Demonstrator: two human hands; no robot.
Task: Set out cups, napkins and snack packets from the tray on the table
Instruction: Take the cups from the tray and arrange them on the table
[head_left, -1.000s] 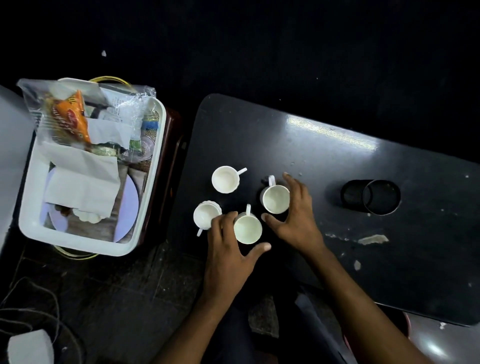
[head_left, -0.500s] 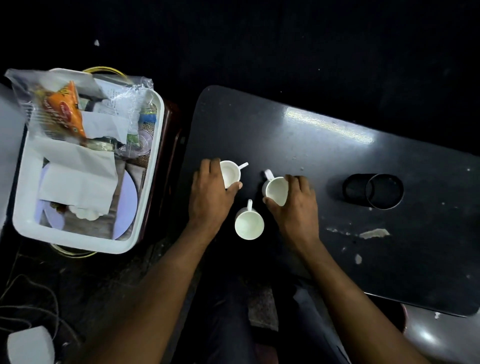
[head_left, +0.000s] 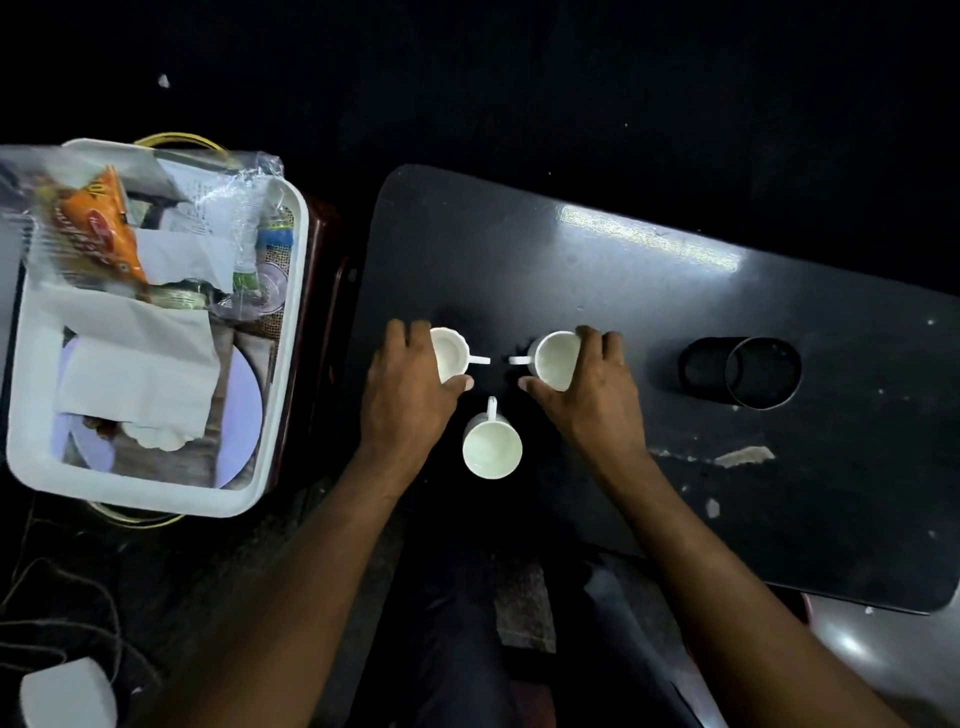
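Observation:
Three white cups stand on the dark table (head_left: 675, 291). My left hand (head_left: 410, 395) wraps around the left cup (head_left: 451, 356), whose handle points right. The fingers and thumb of my right hand (head_left: 592, 400) grip the right cup (head_left: 556, 359), whose handle points left. The third cup (head_left: 492, 449) stands free between my wrists, handle pointing away from me. Left of the table, the white tray (head_left: 156, 499) holds white napkins (head_left: 135, 374) and an orange snack packet (head_left: 98, 228) in clear plastic.
A black round holder (head_left: 743, 371) lies on its side on the table, right of the cups. Plates and small bottles sit in the tray under the napkins. A white object (head_left: 67, 693) and cables lie on the floor at the lower left.
My left hand left the near cup and took the far left cup. The right cup's handle has turned to point left. The scalloped fourth cup is no longer visible as a separate cup.

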